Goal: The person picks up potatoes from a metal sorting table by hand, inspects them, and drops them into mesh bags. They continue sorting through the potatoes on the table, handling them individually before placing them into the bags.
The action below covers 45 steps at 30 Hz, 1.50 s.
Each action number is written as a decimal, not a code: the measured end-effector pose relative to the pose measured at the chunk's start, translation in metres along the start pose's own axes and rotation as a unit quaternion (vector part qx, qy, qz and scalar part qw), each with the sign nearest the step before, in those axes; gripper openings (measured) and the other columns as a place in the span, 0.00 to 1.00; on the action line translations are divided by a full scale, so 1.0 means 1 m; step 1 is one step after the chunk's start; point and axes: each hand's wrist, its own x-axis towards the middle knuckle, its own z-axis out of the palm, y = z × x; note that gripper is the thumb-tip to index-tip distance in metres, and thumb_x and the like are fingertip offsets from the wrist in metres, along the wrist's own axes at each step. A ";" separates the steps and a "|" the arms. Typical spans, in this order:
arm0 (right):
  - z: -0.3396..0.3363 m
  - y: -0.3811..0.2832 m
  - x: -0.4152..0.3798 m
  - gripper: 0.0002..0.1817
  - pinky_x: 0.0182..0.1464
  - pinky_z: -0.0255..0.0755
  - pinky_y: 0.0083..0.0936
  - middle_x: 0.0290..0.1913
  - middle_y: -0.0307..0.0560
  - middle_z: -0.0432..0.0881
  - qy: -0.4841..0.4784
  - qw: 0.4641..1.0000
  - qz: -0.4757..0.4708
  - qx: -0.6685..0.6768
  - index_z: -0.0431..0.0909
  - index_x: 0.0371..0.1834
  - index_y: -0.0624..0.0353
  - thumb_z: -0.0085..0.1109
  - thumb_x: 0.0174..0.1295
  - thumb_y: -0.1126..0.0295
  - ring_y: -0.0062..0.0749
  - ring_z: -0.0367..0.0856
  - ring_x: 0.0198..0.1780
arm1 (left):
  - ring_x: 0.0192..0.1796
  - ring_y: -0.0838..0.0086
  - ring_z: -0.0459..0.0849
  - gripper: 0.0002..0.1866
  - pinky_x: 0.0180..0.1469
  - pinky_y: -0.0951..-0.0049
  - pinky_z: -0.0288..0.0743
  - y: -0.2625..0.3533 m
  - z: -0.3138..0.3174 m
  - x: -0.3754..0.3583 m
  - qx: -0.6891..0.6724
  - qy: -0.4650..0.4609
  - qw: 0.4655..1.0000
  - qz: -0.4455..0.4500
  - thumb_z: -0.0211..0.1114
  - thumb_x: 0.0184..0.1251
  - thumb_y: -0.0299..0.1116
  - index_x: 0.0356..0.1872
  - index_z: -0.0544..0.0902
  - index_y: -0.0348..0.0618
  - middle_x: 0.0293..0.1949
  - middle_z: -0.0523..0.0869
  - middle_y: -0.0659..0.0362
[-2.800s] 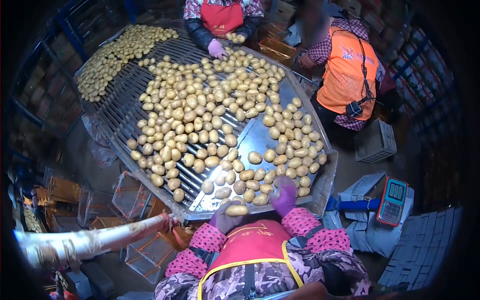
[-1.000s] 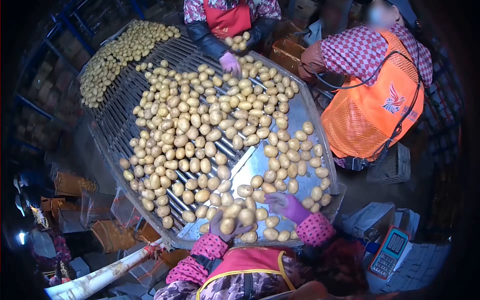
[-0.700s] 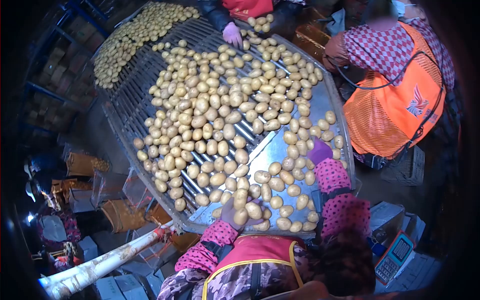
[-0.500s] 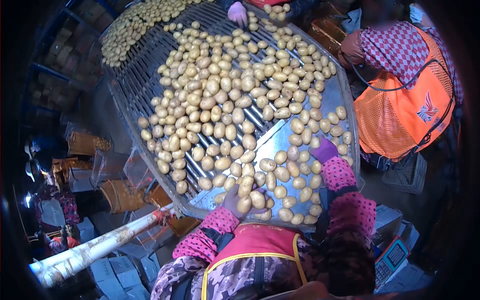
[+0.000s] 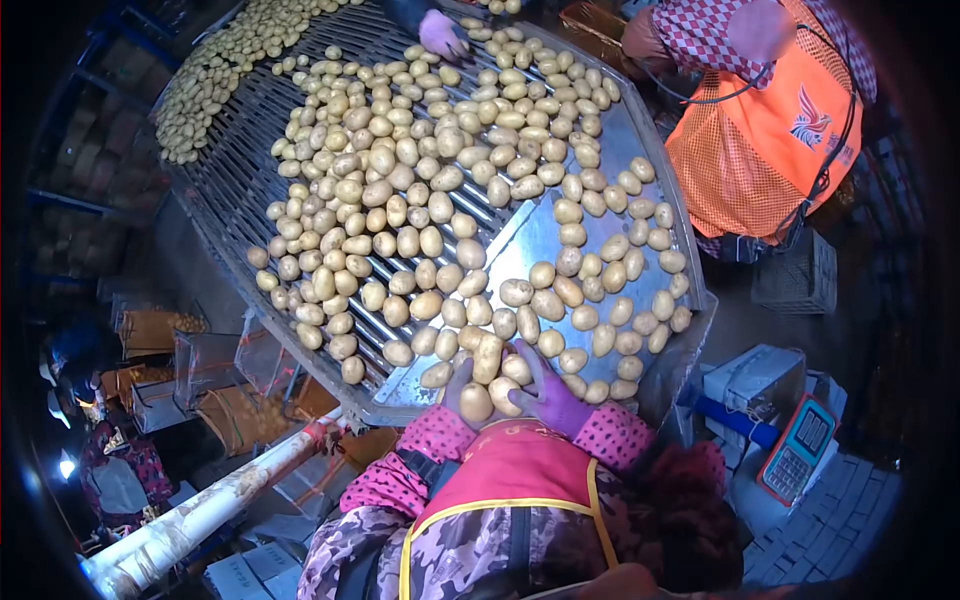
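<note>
Many potatoes (image 5: 380, 190) lie spread over a slatted metal table (image 5: 230, 190) and its smooth steel end plate (image 5: 515, 245). At the near edge, my left hand (image 5: 459, 392), in a purple glove, curls round the left side of a small cluster of potatoes (image 5: 487, 358). My right hand (image 5: 550, 392), gloved in purple too, presses against the cluster's right side with thumb and fingers partly spread. The potatoes are held between both hands, close to my red apron (image 5: 520, 465). Part of my left hand's fingers is hidden by the potatoes.
A co-worker in an orange vest (image 5: 760, 140) stands at the right. Another person's gloved hand (image 5: 442, 36) is over the far edge. A white pipe (image 5: 210, 500) slants at lower left. A keypad device (image 5: 798, 450) and a grey crate (image 5: 797, 272) are at the right.
My right hand has moved from the right side of the plate to the cluster beside my left hand. The view has shifted, and the far co-worker's hand has moved toward the potatoes.
</note>
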 end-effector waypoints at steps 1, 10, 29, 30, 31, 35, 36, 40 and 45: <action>0.006 0.004 -0.002 0.43 0.82 0.63 0.48 0.81 0.66 0.68 0.023 0.996 -0.062 -0.062 0.62 0.85 0.65 0.70 0.72 0.61 0.58 0.67 0.82 | 0.60 0.71 0.82 0.24 0.62 0.69 0.83 -0.002 0.004 -0.004 -0.014 0.000 1.000 0.019 0.54 0.91 0.48 0.74 0.71 0.42 0.64 0.81 0.54; -0.056 0.002 0.087 0.29 0.67 0.79 0.48 0.64 0.64 0.84 0.132 0.878 -0.134 -0.439 0.82 0.68 0.62 0.69 0.60 0.71 0.61 0.84 0.63 | 0.58 0.64 0.87 0.28 0.53 0.67 0.88 0.076 0.051 -0.027 0.017 0.106 0.993 -0.059 0.56 0.89 0.54 0.72 0.74 0.42 0.60 0.83 0.54; -0.014 -0.012 0.209 0.44 0.64 0.81 0.55 0.65 0.68 0.79 -0.032 0.817 0.101 -0.566 0.68 0.81 0.49 0.72 0.60 0.51 0.67 0.85 0.63 | 0.59 0.80 0.85 0.27 0.51 0.87 0.84 0.052 -0.005 -0.086 -0.174 0.096 0.976 0.092 0.58 0.90 0.40 0.79 0.67 0.35 0.63 0.82 0.55; -0.017 -0.001 0.211 0.45 0.63 0.81 0.55 0.65 0.68 0.79 -0.030 0.818 0.092 -0.567 0.67 0.81 0.50 0.72 0.61 0.50 0.67 0.85 0.63 | 0.59 0.80 0.85 0.27 0.51 0.88 0.84 0.051 -0.004 -0.092 -0.176 0.087 0.975 0.109 0.57 0.90 0.39 0.79 0.66 0.34 0.63 0.82 0.54; -0.020 0.010 0.209 0.45 0.63 0.81 0.55 0.65 0.68 0.79 -0.028 0.819 0.084 -0.567 0.67 0.81 0.50 0.72 0.61 0.49 0.67 0.85 0.63 | 0.59 0.81 0.85 0.27 0.51 0.89 0.84 0.047 -0.005 -0.097 -0.178 0.077 0.973 0.126 0.57 0.90 0.38 0.79 0.66 0.33 0.63 0.82 0.54; -0.027 0.021 0.190 0.41 0.58 0.82 0.56 0.61 0.62 0.81 0.033 0.825 0.053 -0.562 0.71 0.75 0.54 0.75 0.60 0.52 0.61 0.88 0.58 | 0.59 0.83 0.86 0.27 0.52 0.93 0.84 0.054 0.016 -0.135 -0.226 0.032 0.957 0.178 0.55 0.91 0.37 0.80 0.64 0.31 0.65 0.83 0.53; -0.030 0.019 0.190 0.41 0.59 0.82 0.55 0.62 0.63 0.81 0.017 0.825 0.083 -0.558 0.71 0.75 0.54 0.76 0.60 0.53 0.62 0.88 0.58 | 0.60 0.84 0.86 0.28 0.53 0.94 0.84 0.061 0.032 -0.150 -0.237 0.024 0.954 0.181 0.53 0.92 0.37 0.82 0.62 0.32 0.66 0.83 0.54; -0.044 0.014 0.186 0.45 0.62 0.81 0.55 0.64 0.66 0.81 0.060 0.840 0.064 -0.536 0.69 0.77 0.58 0.76 0.58 0.54 0.64 0.87 0.59 | 0.66 0.74 0.85 0.27 0.59 0.89 0.86 0.080 0.047 -0.191 -0.365 -0.146 0.911 0.127 0.57 0.90 0.39 0.79 0.67 0.35 0.68 0.80 0.51; -0.062 0.100 0.166 0.51 0.70 0.77 0.51 0.63 0.70 0.84 0.125 0.809 -0.001 -0.575 0.64 0.80 0.68 0.76 0.60 0.49 0.65 0.85 0.63 | 0.73 0.62 0.82 0.26 0.67 0.78 0.86 0.129 0.028 -0.260 -0.656 -0.346 0.615 -0.268 0.65 0.86 0.43 0.74 0.74 0.38 0.74 0.77 0.50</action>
